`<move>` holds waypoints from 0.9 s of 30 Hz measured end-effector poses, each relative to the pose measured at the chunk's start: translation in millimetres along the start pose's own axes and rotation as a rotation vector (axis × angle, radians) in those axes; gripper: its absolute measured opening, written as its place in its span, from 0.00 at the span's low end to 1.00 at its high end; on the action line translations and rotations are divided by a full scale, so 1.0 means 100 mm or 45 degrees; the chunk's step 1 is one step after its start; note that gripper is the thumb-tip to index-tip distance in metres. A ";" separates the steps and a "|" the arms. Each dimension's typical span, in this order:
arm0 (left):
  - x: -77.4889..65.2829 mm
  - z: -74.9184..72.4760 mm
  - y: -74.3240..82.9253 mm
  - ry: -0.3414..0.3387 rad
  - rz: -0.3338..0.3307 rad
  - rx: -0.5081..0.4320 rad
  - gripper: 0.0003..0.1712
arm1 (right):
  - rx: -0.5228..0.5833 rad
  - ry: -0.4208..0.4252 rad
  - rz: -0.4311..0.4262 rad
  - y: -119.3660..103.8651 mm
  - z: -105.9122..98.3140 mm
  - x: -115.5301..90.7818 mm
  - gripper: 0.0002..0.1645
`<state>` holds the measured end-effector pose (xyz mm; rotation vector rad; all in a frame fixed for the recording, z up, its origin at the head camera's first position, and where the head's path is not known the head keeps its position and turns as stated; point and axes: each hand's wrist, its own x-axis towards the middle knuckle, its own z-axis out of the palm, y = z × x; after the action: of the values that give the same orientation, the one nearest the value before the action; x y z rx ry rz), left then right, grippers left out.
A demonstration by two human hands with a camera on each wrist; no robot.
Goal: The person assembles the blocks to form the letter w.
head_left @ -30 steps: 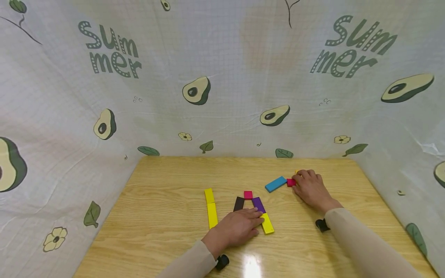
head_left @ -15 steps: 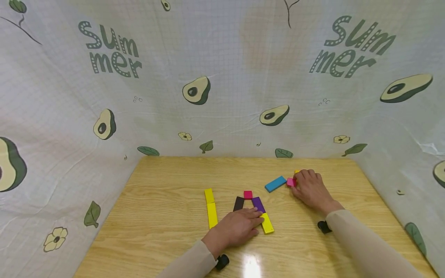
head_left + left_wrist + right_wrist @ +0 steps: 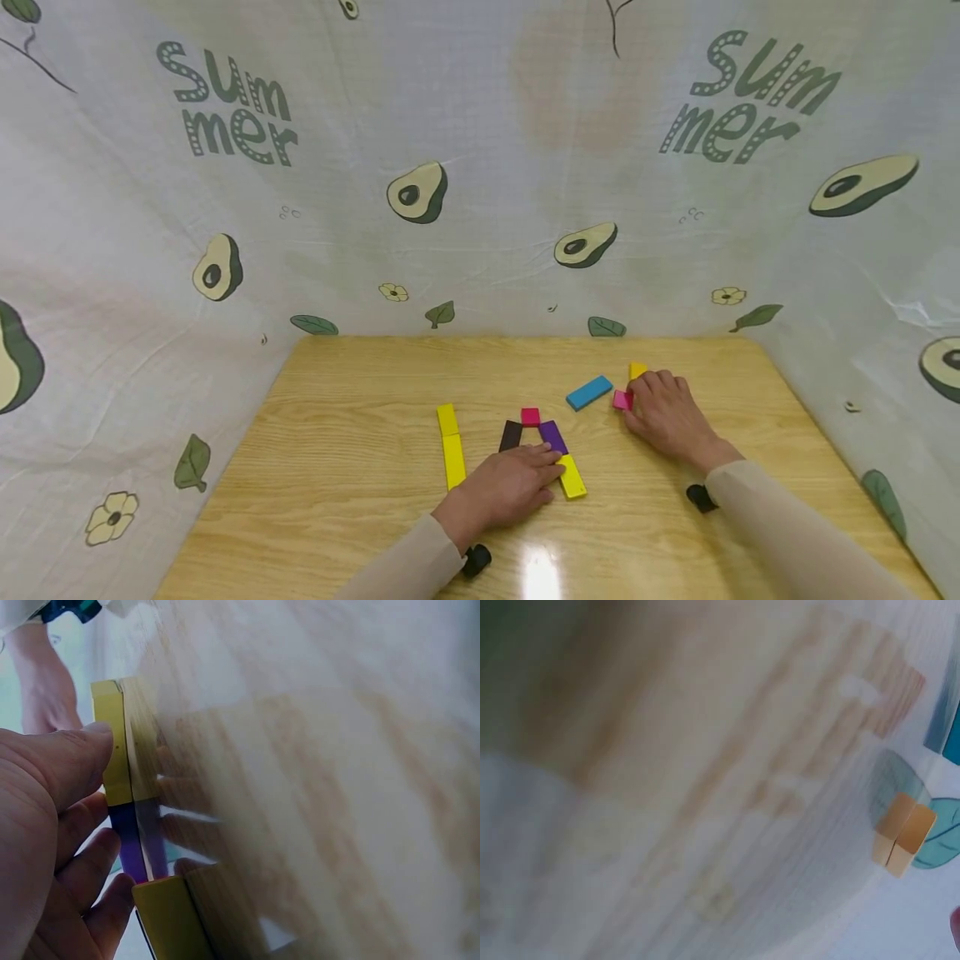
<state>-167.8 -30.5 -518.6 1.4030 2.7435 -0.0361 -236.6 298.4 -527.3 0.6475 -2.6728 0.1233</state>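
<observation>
My left hand (image 3: 504,490) lies over an arrangement of flat blocks, fingers fairly straight. Its fingertips touch a yellow block (image 3: 572,477) that meets a purple block (image 3: 552,437). A black block (image 3: 511,435) shows just beyond the knuckles, and a small red block (image 3: 530,417) bridges the top. In the left wrist view, the thumb rests against the yellow block (image 3: 112,750). At the far right, my right hand (image 3: 666,417) pinches a small pink block (image 3: 622,400) with curled fingers. An orange-yellow block (image 3: 637,370) is partly hidden behind that hand.
A blue block (image 3: 589,392) lies left of the right hand. Two yellow blocks (image 3: 453,461) form a line left of the left hand, their near end hidden. Printed cloth (image 3: 487,167) walls the wooden table (image 3: 360,375) at the back and sides.
The small pink block has been taken up by the right hand, tilted, and drawn slightly nearer, away from the blue block. The left hand stays in place; the head view has shifted slightly.
</observation>
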 end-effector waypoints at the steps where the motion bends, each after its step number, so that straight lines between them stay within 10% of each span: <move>1: 0.00 0.00 0.00 -0.002 -0.001 -0.001 0.28 | -0.002 -0.005 -0.002 -0.01 -0.01 -0.01 0.19; 27: 0.00 -0.01 0.02 0.003 -0.018 -0.042 0.28 | 0.010 0.024 -0.112 -0.33 -0.17 -0.36 0.18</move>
<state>-165.9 -29.1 -517.4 1.3769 2.7427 0.0104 -186.1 287.0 -525.4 0.7608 -2.6223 0.1154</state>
